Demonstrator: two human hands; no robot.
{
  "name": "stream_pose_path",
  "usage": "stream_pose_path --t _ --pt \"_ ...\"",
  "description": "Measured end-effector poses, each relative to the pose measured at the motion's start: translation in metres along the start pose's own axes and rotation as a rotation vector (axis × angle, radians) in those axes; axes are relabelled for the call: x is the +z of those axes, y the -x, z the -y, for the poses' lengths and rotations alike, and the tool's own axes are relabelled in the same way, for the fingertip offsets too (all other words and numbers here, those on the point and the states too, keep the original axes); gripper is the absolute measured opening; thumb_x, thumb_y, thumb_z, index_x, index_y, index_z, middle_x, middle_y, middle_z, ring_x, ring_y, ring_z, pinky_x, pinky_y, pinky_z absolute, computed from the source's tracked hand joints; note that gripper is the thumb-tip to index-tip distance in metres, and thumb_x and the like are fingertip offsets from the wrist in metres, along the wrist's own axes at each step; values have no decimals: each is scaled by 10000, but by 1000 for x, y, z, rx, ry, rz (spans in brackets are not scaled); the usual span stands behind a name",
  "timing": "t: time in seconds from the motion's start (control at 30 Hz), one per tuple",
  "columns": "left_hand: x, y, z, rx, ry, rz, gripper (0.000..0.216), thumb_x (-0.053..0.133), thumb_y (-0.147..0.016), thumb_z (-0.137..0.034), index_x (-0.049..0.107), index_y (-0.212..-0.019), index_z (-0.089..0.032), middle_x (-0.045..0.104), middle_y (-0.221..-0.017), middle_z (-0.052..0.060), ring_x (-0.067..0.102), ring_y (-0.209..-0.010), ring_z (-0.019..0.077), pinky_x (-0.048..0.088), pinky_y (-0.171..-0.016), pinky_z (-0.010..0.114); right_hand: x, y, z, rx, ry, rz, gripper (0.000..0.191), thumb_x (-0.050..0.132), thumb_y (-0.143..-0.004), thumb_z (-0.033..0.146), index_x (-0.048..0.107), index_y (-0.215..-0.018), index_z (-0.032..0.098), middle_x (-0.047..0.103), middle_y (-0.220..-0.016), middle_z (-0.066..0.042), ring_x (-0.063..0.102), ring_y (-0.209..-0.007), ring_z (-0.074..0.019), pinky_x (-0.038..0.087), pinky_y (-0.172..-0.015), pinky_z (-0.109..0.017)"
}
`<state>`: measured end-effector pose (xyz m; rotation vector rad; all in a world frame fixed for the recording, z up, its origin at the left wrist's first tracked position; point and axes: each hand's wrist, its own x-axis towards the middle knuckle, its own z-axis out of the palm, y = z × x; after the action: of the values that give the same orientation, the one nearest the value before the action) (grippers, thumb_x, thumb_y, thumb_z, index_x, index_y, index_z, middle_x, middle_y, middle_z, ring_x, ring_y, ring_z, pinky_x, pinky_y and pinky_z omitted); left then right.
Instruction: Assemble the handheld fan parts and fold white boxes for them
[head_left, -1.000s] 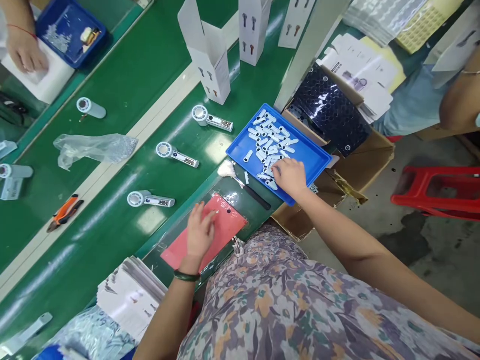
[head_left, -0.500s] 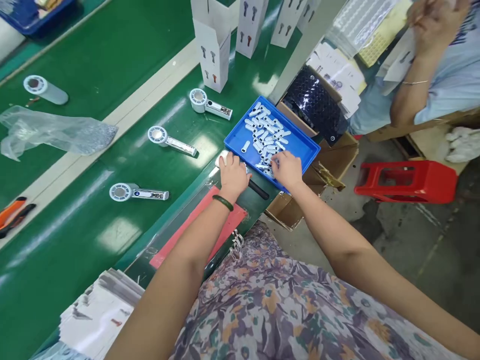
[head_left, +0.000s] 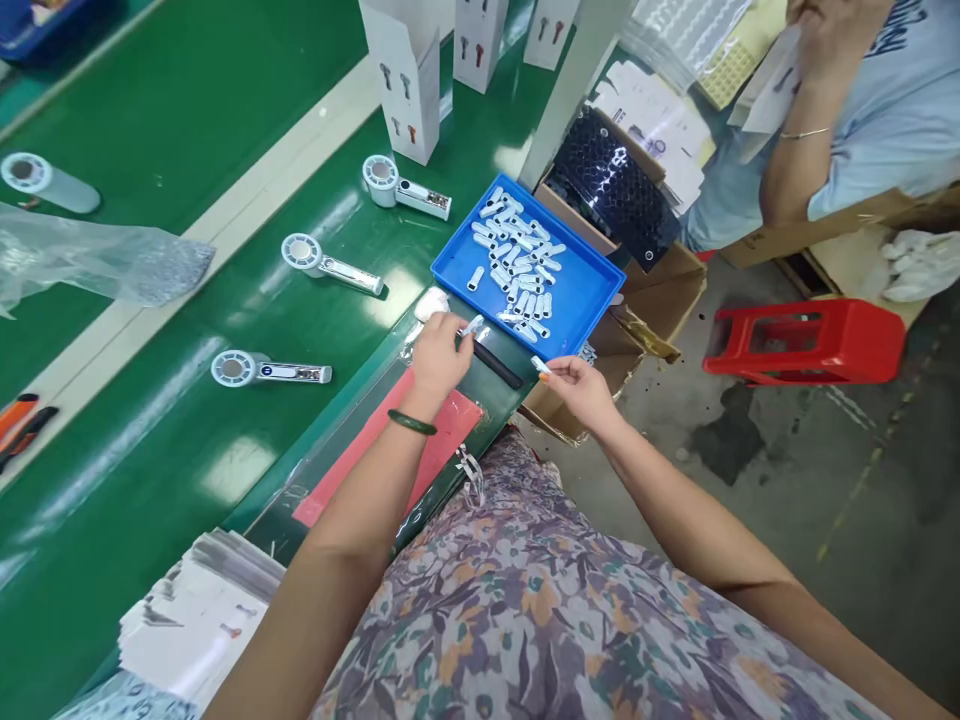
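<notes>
My left hand [head_left: 436, 358] pinches a small white plastic piece [head_left: 472, 325] just in front of the blue tray [head_left: 581, 290]. My right hand [head_left: 577, 385] holds another small white piece [head_left: 540, 365] off the tray's near corner. The tray holds several such white pieces [head_left: 517, 265]. A black-handled brush [head_left: 496, 363] lies between my hands, with its white bristles [head_left: 431, 303] beside my left hand. A red sheet [head_left: 390, 455] lies under my left wrist.
Three white handheld fans [head_left: 330, 268] [head_left: 266, 370] [head_left: 405, 190] lie on the green belt. White boxes [head_left: 405, 75] stand behind. A cardboard box [head_left: 637, 290] with dark bubble wrap [head_left: 611, 185] sits right of the tray, a red stool [head_left: 806, 340] beyond. Another person [head_left: 847, 120] sits at upper right. Leaflets [head_left: 202, 610] lie near me.
Both hands have pulled back from the tray toward me, each now pinching a small white piece. The left hand came off the brush bristles.
</notes>
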<state>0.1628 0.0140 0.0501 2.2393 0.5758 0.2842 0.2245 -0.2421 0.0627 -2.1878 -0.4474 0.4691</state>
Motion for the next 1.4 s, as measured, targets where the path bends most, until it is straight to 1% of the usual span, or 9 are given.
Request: stream_pose_path --t 0.17,0.27,0.4,0.57,0.73,0.83,1.07,1.2,1.4 --pt "-25 39 17 -138 30 -121 96 628 -868 -252 680 -939 -215 695 -930 29 662 -804 166 554 -790 292 43 3 23 -166 27 89 153 635 -956 362 714 -1025 251 651 -1106 -117 623 -1066 -281 526 -968 -451" --pt "-39 71 26 -223 23 -190 116 600 -884 -281 673 -940 -210 701 -908 25 659 -758 145 553 -719 263 76 0 36 -208 44 299 142 602 -931 202 726 -880 248 629 -1023 -95 630 -1020 -260 518 -974 -409" --pt "-54 108 30 -293 29 -249 133 605 -868 -311 672 -923 -210 711 -884 23 666 -753 140 560 -719 261 92 -4 39 -164 -64 362 161 587 -911 168 714 -842 237 609 -1069 -83 615 -1068 -246 487 -1022 -387" --pt "-64 133 26 -306 72 -278 120 621 -843 -311 674 -880 -211 705 -838 19 659 -729 143 558 -717 272 82 -2 33 8 -273 410 127 706 -807 225 645 -697 230 601 -901 -44 595 -836 -208 526 -917 -390" --pt "-67 129 17 -266 134 -228 113 625 -874 -294 698 -905 -214 702 -819 13 653 -707 143 539 -689 270 69 2 38 241 -615 366 335 755 -789 539 633 -889 243 633 -814 -9 595 -708 -166 572 -703 -331" --pt "-57 98 5 -190 189 -148 112 654 -880 -274 733 -940 -221 707 -835 5 649 -705 137 534 -699 264 60 12 44 375 -824 334 462 777 -749 647 593 -882 244 637 -777 4 595 -648 -138 574 -641 -297" --pt "-16 3 -43 98 280 7 298 683 -889 -185 729 -1183 -177 733 -1126 71 681 -928 175 549 -839 302 41 37 54 555 -1092 191 470 916 -665 506 607 -881 225 644 -761 9 588 -603 -112 566 -592 -248" --pt "-18 33 -61 51 399 116 140 649 -908 -201 770 -979 -203 735 -1010 48 673 -926 171 556 -826 300 32 41 59 565 -1158 164 446 936 -660 458 623 -873 222 653 -779 18 578 -618 -102 554 -597 -229" --pt "-23 93 -83 -270 942 274 294 766 -867 -344 750 -1143 -244 748 -975 28 695 -845 157 582 -760 294 13 44 73 446 -1122 219 372 888 -737 492 647 -845 229 633 -770 24 523 -610 -103 482 -569 -238"
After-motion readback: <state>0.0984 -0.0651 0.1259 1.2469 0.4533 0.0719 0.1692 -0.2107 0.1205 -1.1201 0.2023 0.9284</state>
